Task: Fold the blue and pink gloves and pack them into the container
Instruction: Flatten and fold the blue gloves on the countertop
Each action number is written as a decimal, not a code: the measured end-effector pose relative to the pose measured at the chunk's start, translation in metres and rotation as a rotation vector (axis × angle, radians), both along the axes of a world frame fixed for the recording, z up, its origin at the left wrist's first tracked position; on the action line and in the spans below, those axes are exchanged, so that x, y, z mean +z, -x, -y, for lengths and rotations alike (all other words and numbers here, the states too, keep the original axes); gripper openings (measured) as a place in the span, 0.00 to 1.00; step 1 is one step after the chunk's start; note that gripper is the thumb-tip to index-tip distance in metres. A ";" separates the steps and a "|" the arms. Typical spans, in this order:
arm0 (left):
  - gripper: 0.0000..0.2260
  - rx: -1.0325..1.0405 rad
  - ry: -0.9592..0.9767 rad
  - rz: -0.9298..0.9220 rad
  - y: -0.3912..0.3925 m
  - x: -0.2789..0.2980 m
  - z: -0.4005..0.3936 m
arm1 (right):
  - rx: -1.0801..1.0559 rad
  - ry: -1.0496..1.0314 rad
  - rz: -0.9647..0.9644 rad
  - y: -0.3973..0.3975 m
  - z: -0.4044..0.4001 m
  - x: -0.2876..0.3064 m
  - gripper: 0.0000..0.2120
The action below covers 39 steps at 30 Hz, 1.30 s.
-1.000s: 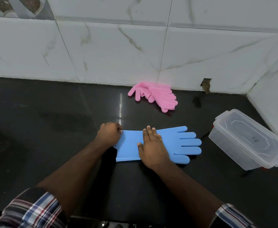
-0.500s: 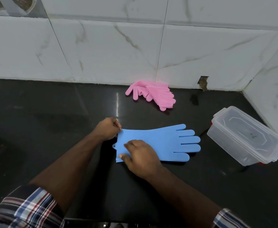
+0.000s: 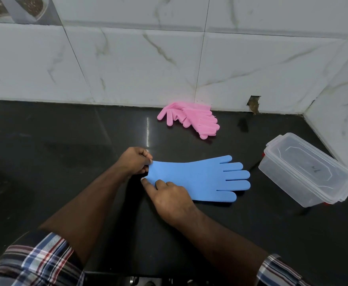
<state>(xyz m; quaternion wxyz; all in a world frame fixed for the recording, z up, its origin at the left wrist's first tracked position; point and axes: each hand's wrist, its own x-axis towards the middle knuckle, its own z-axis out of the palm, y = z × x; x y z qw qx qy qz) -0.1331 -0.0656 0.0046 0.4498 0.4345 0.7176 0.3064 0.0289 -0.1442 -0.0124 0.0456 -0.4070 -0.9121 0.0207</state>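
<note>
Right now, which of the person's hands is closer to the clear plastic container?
The right hand, resting on the blue glove's cuff, though well short of the container. The left hand pinches the cuff's far corner, farther away.

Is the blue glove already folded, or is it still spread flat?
Spread flat. The blue glove lies full length on the counter, fingers pointing at the container. Both hands, left and right, only pinch its cuff.

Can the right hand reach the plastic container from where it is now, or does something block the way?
Probably yes. The right hand rests on the blue glove, and the container stands to its right on bare counter, with its lid closed.
</note>
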 end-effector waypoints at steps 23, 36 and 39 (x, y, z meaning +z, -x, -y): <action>0.13 -0.425 -0.021 0.319 0.018 0.061 -0.006 | -0.389 0.696 -1.202 -0.067 0.003 0.058 0.12; 0.04 -0.561 -0.335 -0.005 -0.107 0.016 -0.031 | -0.702 0.617 -1.112 -0.143 0.003 0.017 0.11; 0.05 -0.567 -0.322 -0.061 -0.114 0.007 -0.037 | -0.708 0.615 -1.093 -0.152 0.002 0.006 0.11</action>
